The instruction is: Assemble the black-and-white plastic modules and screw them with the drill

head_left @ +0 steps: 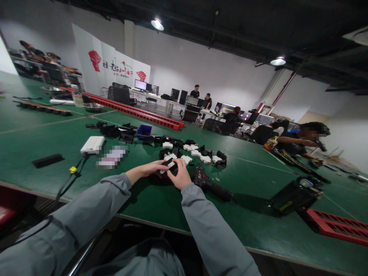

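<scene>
Your left hand (153, 168) and right hand (181, 175) pinch the black block (173, 166); hold it square, grip evenly, wrist clear of the drill (212, 186).

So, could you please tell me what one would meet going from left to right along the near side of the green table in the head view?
Long black bar, white rounded box, bare left hand, bare right hand, black power drill, bulky black device with yellow lettering.

Small black-and-white block (170, 165), held, tilted
</scene>
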Demonstrator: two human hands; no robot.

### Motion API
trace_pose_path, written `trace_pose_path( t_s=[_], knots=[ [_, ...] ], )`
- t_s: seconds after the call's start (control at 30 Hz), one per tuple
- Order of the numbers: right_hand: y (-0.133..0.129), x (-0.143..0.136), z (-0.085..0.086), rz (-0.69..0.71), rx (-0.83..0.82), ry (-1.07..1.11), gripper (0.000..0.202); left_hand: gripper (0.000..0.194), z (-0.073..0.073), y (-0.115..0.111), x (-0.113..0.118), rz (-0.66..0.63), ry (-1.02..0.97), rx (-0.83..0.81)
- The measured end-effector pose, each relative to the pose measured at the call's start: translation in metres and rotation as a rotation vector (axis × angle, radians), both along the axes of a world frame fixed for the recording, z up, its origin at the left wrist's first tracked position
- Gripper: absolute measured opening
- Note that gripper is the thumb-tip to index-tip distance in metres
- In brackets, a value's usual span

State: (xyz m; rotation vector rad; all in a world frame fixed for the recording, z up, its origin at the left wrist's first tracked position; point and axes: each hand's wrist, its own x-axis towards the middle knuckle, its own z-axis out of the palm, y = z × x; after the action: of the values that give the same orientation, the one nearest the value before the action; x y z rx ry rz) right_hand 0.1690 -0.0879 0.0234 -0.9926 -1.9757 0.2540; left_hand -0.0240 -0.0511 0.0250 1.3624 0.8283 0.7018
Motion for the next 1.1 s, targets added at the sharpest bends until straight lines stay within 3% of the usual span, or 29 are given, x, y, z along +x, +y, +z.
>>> trace_pose_path(
  t_s=[0.43, 0.8, 1.1],
  knots=[
    [0.0, 0.002, 0.0, -0.157, -0.067, -0.027, 0.049, 0.054, -0.005, 0.0, 0.004, 0.174, -0.054, 0.035],
    [0.007, 0.001, -0.008, -0.132, -0.157, 0.051, 0.053, 0.065, -0.008, 0.005, 0.001, 0.125, -0.101, -0.008],
    [0.007, 0.0, -0.012, -0.152, -0.086, 0.002, 0.053, 0.063, -0.016, 0.007, 0.007, 0.203, -0.078, 0.04]
  ],
)
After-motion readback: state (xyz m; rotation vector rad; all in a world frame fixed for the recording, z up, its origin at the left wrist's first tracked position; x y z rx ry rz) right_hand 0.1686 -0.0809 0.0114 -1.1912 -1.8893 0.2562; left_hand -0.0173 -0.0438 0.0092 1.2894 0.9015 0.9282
